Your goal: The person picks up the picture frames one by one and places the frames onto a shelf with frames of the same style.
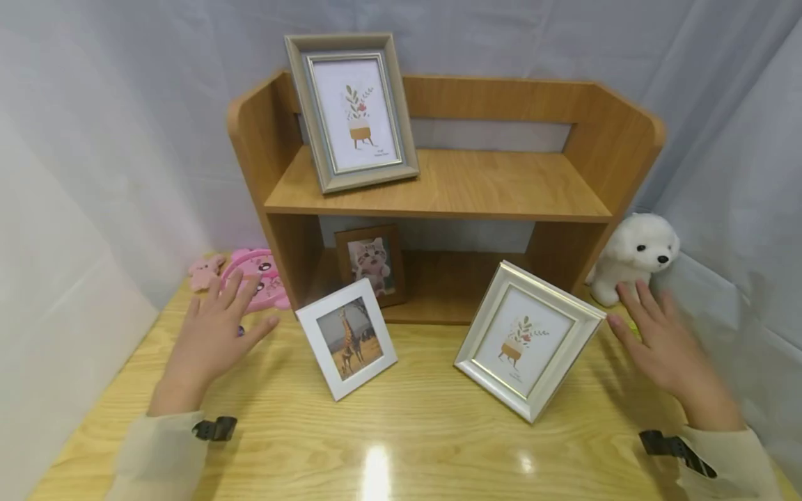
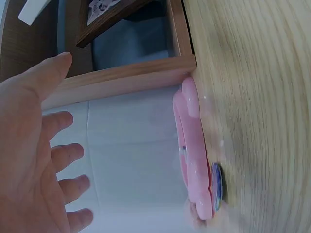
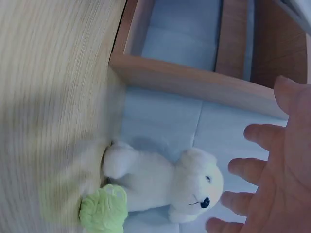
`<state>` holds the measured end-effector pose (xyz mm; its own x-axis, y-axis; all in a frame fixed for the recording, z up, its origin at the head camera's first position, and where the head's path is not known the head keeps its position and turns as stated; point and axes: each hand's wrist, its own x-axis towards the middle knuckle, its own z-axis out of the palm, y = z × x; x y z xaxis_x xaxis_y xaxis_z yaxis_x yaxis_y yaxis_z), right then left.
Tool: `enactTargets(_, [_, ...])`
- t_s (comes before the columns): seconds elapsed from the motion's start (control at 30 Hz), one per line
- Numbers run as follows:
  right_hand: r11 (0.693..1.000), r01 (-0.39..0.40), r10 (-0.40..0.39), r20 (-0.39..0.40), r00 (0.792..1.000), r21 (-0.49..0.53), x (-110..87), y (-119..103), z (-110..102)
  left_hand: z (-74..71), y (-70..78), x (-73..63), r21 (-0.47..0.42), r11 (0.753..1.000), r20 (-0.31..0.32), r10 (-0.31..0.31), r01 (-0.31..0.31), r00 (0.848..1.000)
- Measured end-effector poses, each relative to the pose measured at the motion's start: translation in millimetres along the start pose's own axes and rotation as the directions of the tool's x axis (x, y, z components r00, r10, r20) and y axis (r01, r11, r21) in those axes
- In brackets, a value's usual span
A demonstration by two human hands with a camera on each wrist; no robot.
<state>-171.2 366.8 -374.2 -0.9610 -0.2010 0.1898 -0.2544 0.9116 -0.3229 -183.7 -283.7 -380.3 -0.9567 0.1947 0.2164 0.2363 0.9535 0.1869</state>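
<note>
Both hands empty, fingers spread — left hand near the pink plastic item, right hand by the plush dog and silver-white frame. Probably between grips; next move likely calls for me to pinch a frame's edges. Silver-white frame: on the table before the shelf, right side, facing me, long axis tipped rightward at top. Giraffe frame, left — facing me, top tipped leftward.
</note>
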Motion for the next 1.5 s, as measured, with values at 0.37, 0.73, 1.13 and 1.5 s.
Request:
enactTargets(0.37, [0.881, 0.143, -0.109, -0.099, 0.989, 0.452, -11.4, -17, 1, 6.6, 3.5, 12.5, -0.208, 0.977, -0.012, -0.041, 0.038, 0.999])
enactTargets(0.73, [0.67, 0.216, -0.054, -0.243, 0.968, 0.71, -25.9, -41, 22, 13.7, 12.2, 24.0, -0.42, 0.906, -0.087, -0.096, 0.051, 0.992])
enactTargets(1.13, [0.543, 0.221, 0.084, -0.315, 0.945, 0.81, -33.2, -61, 35, 16.0, 15.2, 36.6, -0.532, 0.845, -0.135, -0.149, 0.056, 0.98])
enactTargets(1.5, [0.652, 0.123, 0.156, -0.292, 0.944, 0.748, -38.0, -69, 46, 26.0, 22.3, 47.1, -0.62, 0.783, -0.162, -0.186, 0.046, 0.969])
